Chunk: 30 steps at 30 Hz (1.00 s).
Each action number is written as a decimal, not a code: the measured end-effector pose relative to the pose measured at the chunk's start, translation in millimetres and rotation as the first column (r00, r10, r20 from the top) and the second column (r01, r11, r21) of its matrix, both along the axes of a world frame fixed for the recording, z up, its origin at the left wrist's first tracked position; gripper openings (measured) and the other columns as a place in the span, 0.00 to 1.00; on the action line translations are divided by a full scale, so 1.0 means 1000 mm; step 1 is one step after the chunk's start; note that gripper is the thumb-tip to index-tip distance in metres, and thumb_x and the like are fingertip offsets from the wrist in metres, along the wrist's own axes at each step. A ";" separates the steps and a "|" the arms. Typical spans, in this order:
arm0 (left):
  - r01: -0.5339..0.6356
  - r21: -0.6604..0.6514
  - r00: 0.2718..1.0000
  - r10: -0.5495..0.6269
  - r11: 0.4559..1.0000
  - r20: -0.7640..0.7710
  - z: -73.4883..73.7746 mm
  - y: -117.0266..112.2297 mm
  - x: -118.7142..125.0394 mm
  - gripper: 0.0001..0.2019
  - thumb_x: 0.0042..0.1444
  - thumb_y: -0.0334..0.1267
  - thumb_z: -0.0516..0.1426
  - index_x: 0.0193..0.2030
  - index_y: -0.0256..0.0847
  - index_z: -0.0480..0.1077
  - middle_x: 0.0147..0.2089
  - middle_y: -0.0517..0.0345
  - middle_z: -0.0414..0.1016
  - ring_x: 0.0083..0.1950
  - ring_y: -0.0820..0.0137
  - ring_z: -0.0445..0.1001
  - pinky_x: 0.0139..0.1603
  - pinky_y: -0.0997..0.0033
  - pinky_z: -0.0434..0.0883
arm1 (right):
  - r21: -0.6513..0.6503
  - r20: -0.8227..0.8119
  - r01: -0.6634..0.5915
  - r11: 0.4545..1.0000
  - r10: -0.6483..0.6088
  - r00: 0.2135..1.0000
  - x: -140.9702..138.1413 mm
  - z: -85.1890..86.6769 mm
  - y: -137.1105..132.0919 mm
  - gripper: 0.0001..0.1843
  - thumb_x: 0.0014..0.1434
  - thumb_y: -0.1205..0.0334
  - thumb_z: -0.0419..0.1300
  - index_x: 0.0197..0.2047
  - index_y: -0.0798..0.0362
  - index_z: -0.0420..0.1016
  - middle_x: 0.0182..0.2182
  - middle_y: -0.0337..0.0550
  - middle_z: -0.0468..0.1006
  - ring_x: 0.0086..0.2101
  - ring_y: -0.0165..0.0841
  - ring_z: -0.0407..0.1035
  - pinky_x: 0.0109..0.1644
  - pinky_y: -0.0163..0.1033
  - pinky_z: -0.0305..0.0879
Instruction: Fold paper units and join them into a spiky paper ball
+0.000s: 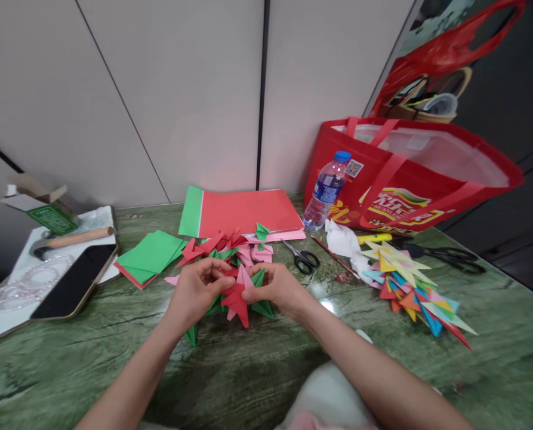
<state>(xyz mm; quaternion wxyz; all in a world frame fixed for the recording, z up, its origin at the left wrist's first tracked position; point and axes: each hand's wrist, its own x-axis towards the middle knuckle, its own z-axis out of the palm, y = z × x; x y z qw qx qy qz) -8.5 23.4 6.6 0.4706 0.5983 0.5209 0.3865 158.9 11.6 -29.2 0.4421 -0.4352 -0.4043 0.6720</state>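
My left hand (197,291) and my right hand (276,287) meet over the green table (114,358), both pinched on a red folded paper piece (237,303) whose points hang downward. Green folded pieces (263,307) stick out beside and beneath it. Just behind my hands lies a heap of red, green and pink folded paper pieces (230,248).
Red and green paper sheets (242,212) lie at the back, green squares (152,254) to the left. Small scissors (302,258), a water bottle (326,191), a red bag (409,173), a multicoloured pile of folded pieces (409,286), larger scissors (449,255). At left sit a phone (76,280) and a hammer (69,240).
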 end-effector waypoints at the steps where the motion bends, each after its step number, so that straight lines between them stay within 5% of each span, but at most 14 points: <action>1: 0.007 0.004 1.000 -0.007 1.000 -0.008 0.000 0.000 0.000 0.11 0.38 0.37 0.64 0.29 0.35 0.70 0.21 0.62 0.71 0.24 0.74 0.69 0.26 0.76 0.65 | -0.016 -0.018 0.000 1.000 0.000 1.000 0.000 0.000 0.000 0.23 0.25 0.63 0.73 0.28 0.54 0.71 0.16 0.31 0.73 0.18 0.27 0.66 0.24 0.34 0.65; 7: -0.016 0.015 0.997 0.015 1.000 0.077 -0.002 -0.004 0.008 0.17 0.43 0.43 0.62 0.40 0.36 0.71 0.38 0.52 0.76 0.38 0.68 0.73 0.37 0.71 0.69 | -0.030 -0.129 0.161 0.986 -0.164 0.978 -0.002 0.001 0.003 0.24 0.25 0.62 0.73 0.28 0.55 0.70 0.20 0.34 0.75 0.20 0.29 0.68 0.27 0.38 0.70; 12: 0.006 -0.069 0.993 0.002 0.998 0.115 -0.011 -0.008 0.015 0.13 0.43 0.45 0.62 0.28 0.36 0.71 0.27 0.58 0.74 0.30 0.71 0.71 0.30 0.75 0.68 | 0.025 -0.086 0.232 0.972 -0.229 0.970 -0.002 0.002 0.004 0.25 0.27 0.60 0.73 0.31 0.55 0.71 0.18 0.33 0.74 0.18 0.28 0.67 0.25 0.37 0.69; 17: -0.030 -0.057 0.994 0.036 0.998 0.106 -0.013 -0.009 0.015 0.13 0.43 0.44 0.62 0.22 0.35 0.69 0.20 0.62 0.69 0.23 0.75 0.66 0.24 0.77 0.64 | 0.120 -0.018 0.126 0.985 -0.124 0.992 0.000 0.001 0.003 0.21 0.29 0.62 0.73 0.28 0.57 0.74 0.23 0.36 0.76 0.22 0.27 0.69 0.29 0.34 0.70; 22: 0.003 -0.072 0.998 0.001 0.997 0.056 -0.006 -0.007 0.011 0.12 0.42 0.44 0.62 0.24 0.35 0.71 0.23 0.59 0.73 0.24 0.73 0.69 0.25 0.76 0.65 | 0.038 -0.095 -0.080 0.996 0.083 0.992 0.006 0.002 0.005 0.20 0.35 0.59 0.71 0.33 0.58 0.76 0.30 0.40 0.77 0.27 0.29 0.72 0.36 0.40 0.72; 30: 0.065 -0.042 0.997 -0.067 0.997 -0.043 -0.007 -0.008 0.010 0.12 0.44 0.44 0.60 0.25 0.34 0.72 0.25 0.56 0.75 0.26 0.72 0.68 0.24 0.77 0.63 | 0.076 -0.005 -0.056 0.996 0.056 0.998 0.002 0.006 -0.001 0.17 0.33 0.61 0.71 0.30 0.57 0.77 0.26 0.38 0.77 0.24 0.27 0.69 0.29 0.35 0.71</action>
